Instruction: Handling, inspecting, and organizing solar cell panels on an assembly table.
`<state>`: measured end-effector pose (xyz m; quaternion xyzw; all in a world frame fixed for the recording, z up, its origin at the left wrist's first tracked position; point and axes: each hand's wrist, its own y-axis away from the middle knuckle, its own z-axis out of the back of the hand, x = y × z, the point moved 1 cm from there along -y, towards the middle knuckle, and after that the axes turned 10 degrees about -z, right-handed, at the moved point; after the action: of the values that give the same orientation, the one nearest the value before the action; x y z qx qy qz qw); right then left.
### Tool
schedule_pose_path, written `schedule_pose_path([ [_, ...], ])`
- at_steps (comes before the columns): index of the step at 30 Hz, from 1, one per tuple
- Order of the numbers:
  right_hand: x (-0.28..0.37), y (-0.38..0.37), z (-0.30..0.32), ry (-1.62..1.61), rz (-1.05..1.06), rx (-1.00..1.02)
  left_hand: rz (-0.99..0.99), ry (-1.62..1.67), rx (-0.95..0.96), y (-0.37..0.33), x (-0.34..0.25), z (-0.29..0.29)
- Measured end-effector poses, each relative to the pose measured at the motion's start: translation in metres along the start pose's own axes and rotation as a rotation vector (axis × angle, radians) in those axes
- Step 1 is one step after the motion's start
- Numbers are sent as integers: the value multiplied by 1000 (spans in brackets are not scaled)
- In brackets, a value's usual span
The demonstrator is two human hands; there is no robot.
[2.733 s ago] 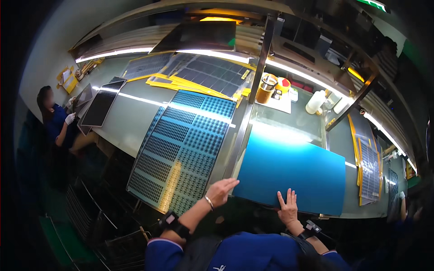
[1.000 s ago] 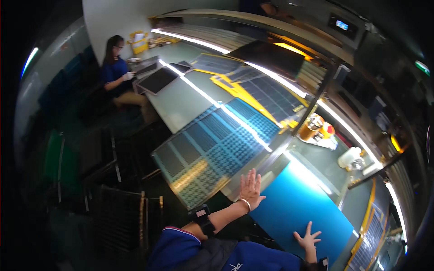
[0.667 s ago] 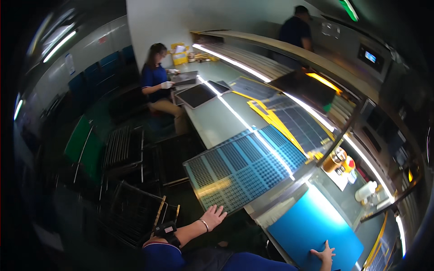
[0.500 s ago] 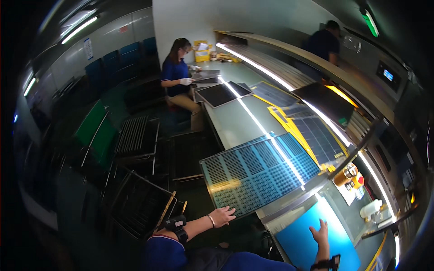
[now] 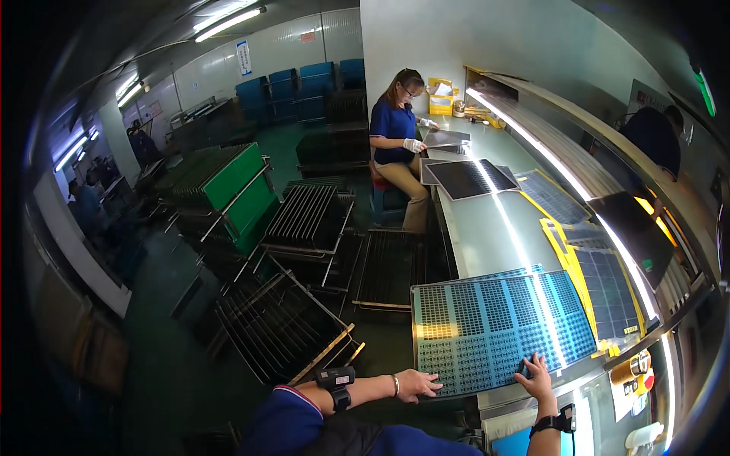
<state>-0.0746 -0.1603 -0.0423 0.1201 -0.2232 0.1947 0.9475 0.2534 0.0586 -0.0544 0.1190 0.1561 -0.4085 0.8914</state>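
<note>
A large blue-green panel (image 5: 494, 327) with a dense grid of small dark shapes lies on the bench, its left part jutting past the bench edge. My left hand (image 5: 418, 384) is closed at its near left corner, with some fingers over the edge; its thumb cannot be made out clearly. On the near edge, further right, my right hand (image 5: 537, 374) rests with fingers apart, the tips touching the panel. Another sheet's edge shows beneath the panel's far side. A plain bright blue sheet (image 5: 511, 443) lies on the nearer surface below my right forearm.
Dark slotted racks (image 5: 281, 327) stand on the floor at left, beside a green-sided rack (image 5: 255, 190). A seated co-worker (image 5: 399, 144) handles a sheet at the bench's far end. Yellow-edged dark sheets (image 5: 601, 281) line the right side, with a white bottle (image 5: 644, 435) nearer.
My right hand has moved from above the plain blue sheet onto the patterned panel's near edge. My left hand stays at the panel's corner. The view has swung left.
</note>
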Motion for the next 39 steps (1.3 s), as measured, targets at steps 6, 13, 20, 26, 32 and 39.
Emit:
schedule_pose_path([
  [6, -2, 0, 10, 5, 3, 124, 115, -6, -44, -5, -12, -1],
  [13, -13, -3, 15, -12, 80, 215, -3, 37, -79, 2, -3, 6],
  [20, -12, -3, 14, 209, 125, 265, 191, 253, -726, 16, -21, 12],
  [26, -24, -5, 9, 85, 87, 205, 156, -182, -1059, -14, -17, 93],
  [32, 47, -61, 89, 248, 69, 118, -477, 26, -541, -122, -35, 51],
  [39, 173, 24, 251, -237, 299, -547, 514, -139, -69, -164, 29, 43],
])
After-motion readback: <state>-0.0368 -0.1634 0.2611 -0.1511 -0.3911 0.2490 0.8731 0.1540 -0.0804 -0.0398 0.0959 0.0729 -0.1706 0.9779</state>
